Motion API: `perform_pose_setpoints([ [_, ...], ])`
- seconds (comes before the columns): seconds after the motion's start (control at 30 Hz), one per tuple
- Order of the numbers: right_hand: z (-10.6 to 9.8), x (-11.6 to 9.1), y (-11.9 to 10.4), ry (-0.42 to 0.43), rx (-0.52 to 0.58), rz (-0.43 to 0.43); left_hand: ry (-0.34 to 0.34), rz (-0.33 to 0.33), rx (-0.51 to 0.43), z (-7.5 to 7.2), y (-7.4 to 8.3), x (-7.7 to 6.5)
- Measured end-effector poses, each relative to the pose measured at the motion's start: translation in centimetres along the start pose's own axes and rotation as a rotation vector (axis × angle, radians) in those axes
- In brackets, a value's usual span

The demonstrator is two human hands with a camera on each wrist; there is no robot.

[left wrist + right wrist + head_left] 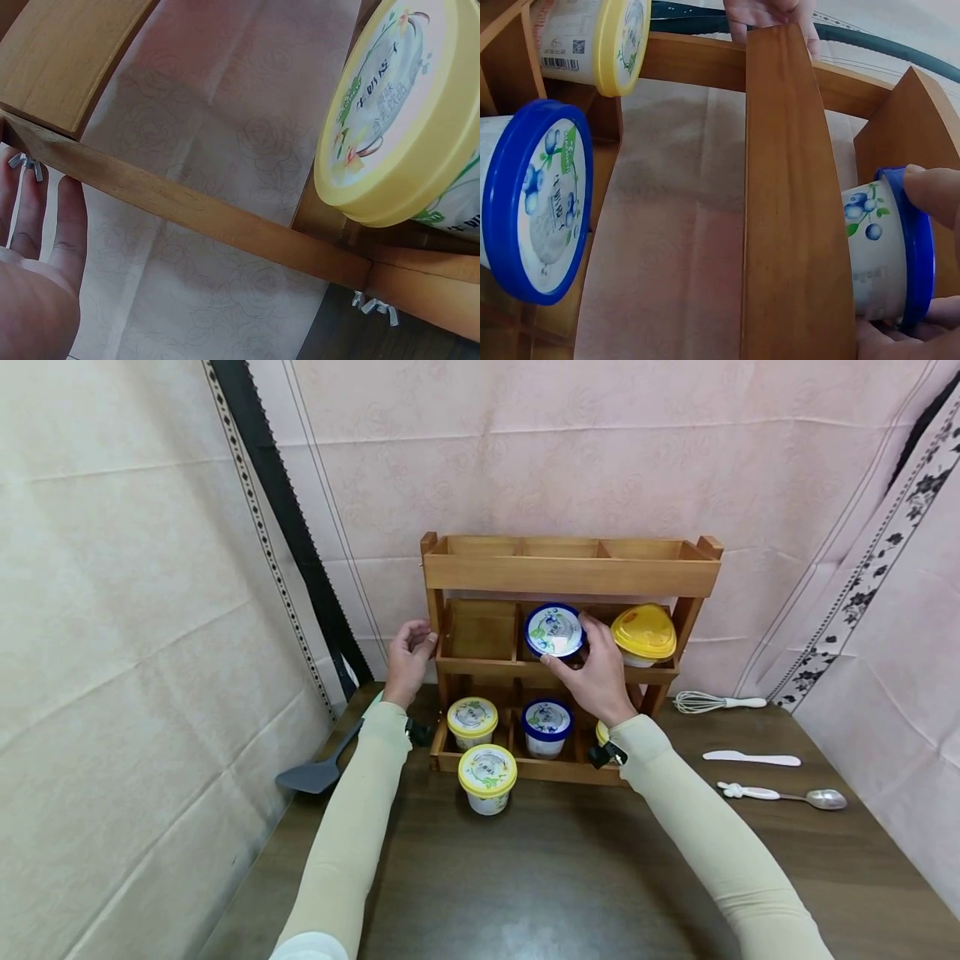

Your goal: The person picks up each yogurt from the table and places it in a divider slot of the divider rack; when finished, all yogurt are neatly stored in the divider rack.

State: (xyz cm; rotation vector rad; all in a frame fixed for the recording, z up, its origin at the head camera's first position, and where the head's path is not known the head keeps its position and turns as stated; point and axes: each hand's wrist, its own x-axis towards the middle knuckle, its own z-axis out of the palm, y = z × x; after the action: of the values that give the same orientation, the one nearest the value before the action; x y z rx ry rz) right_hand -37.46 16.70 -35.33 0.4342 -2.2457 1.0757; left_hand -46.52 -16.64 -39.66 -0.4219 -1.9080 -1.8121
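My right hand (600, 672) grips a blue-lidded tub (554, 631) by its lid, at the middle compartment of the wooden shelf's (573, 575) middle tier. Behind the tier's front board (791, 187), the tub's lower part is partly hidden; I cannot tell whether its base rests. My left hand (408, 662) touches the shelf's left side with its fingertips, and the fingers (69, 225) look straight in the left wrist view. On the bottom tier stand a yellow-lidded tub (472, 720) and another blue-lidded tub (547, 725). A domed yellow-lidded tub (643, 633) sits in the middle tier's right compartment.
One more yellow-lidded tub (487, 781) stands on the table before the shelf. A grey spatula (311, 775) lies at the left. A whisk (708, 702), a white knife (750, 758) and a spoon (787, 794) lie at the right. Fabric walls surround the table (555, 868).
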Motion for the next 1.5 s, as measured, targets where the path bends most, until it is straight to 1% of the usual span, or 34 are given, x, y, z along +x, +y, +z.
perform_pose_setpoints([
  [0.17,0.0,-0.1,-0.2,-0.009,-0.048,-0.004,0.003,-0.004,0.008,-0.1,0.1,-0.1],
  [0.5,-1.3,-1.1,-1.2,-0.051,0.058,0.038,0.004,-0.002,0.007,0.0,0.0,0.0],
  [0.63,-1.7,-2.0,-1.6,-0.061,0.074,0.026,0.006,0.001,0.005,0.0,0.0,0.0],
  [0.8,-1.8,-3.7,-1.9,-0.055,0.077,0.004,0.003,-0.007,0.009,0.0,0.0,0.0],
  [0.93,-1.8,-5.0,-2.3,-0.060,0.118,-0.025,0.007,-0.006,0.007,-0.1,0.0,0.0],
  [1.07,-1.5,-6.1,-2.4,-0.075,0.165,-0.047,0.008,-0.005,0.012,-0.1,0.0,0.1],
  [1.17,-1.0,-6.9,-2.3,-0.101,0.186,-0.059,0.010,-0.009,0.014,0.0,-0.1,0.1],
  [1.37,0.7,-8.6,-1.6,-0.190,0.194,-0.058,0.015,-0.011,0.020,0.0,0.0,0.0],
  [1.5,2.1,-9.6,-1.3,-0.269,0.203,-0.036,0.013,-0.008,0.023,0.1,0.0,0.0],
])
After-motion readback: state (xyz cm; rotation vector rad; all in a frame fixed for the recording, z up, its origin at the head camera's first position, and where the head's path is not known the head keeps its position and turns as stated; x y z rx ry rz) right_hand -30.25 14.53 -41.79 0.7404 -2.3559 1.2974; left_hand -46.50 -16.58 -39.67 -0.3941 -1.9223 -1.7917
